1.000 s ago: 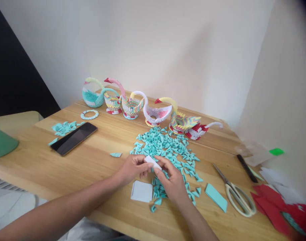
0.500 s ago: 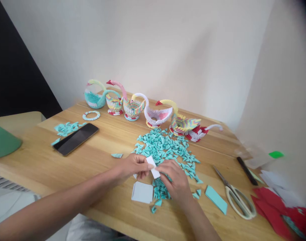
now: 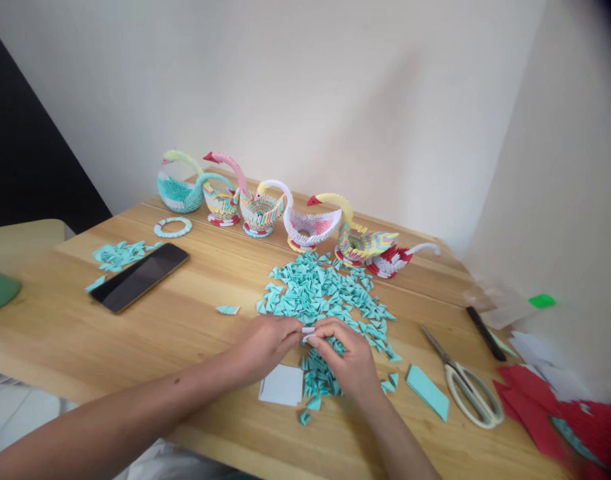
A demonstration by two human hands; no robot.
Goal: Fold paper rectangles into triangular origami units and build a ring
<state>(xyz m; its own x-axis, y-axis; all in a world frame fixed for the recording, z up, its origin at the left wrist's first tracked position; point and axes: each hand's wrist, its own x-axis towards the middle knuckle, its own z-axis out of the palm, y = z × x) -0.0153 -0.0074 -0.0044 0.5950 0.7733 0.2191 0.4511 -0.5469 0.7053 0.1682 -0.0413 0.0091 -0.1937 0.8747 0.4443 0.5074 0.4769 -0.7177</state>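
My left hand [image 3: 265, 345] and my right hand [image 3: 346, 360] meet fingertip to fingertip above the table, both pinching a small white paper slip [image 3: 308, 331] folded narrow between them. Beneath and beyond my hands spreads a pile of folded teal paper triangles [image 3: 325, 293]. A white paper stack [image 3: 282, 385] lies flat just under my left hand. To the right of my right hand rests a teal paper strip [image 3: 427, 392].
Several modular origami swans [image 3: 305, 223] line the back of the wooden table [image 3: 185, 333]. A phone [image 3: 139, 277], a teal ring [image 3: 172, 227] and a smaller triangle heap [image 3: 118, 254] lie left. Scissors [image 3: 465, 383], a black knife [image 3: 485, 324] and red paper [image 3: 545, 417] lie right.
The white slip, held up as a broad piece before, is now folded down narrow between my fingertips. Both hands have closed in together and dropped slightly toward the table.
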